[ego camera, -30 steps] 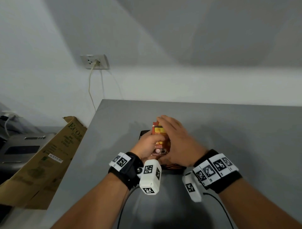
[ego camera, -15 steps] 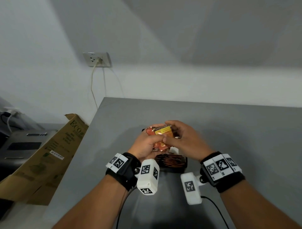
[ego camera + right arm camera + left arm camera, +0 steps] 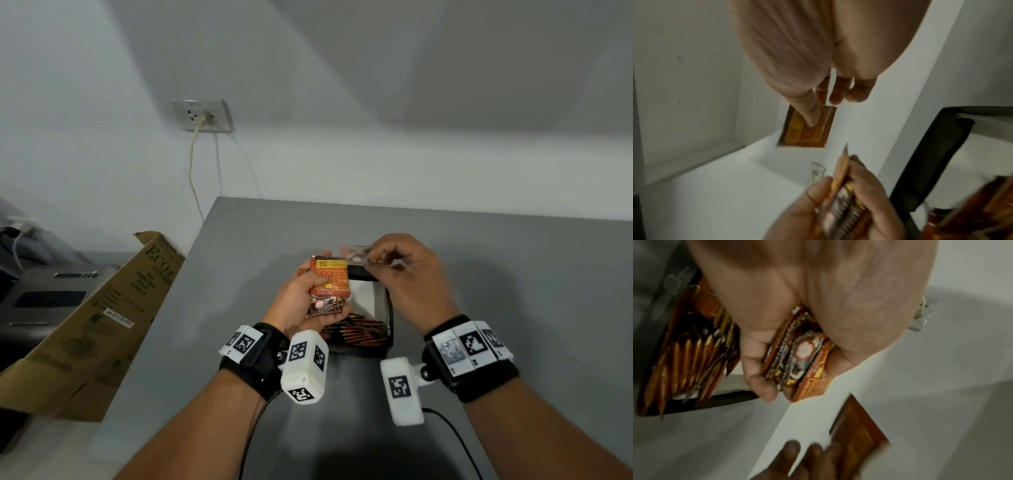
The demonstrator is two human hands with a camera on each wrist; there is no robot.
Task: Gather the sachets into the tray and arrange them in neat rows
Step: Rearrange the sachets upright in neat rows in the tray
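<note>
Several sachets (image 3: 328, 284) are gripped in the left hand (image 3: 308, 298) above the black tray (image 3: 388, 329); one single sachet (image 3: 358, 255) is pinched by the right hand (image 3: 411, 274) just beyond

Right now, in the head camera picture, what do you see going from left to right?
Gray machine → cardboard box → left hand holding a stack of sachets → right hand pinching one sachet.
</note>
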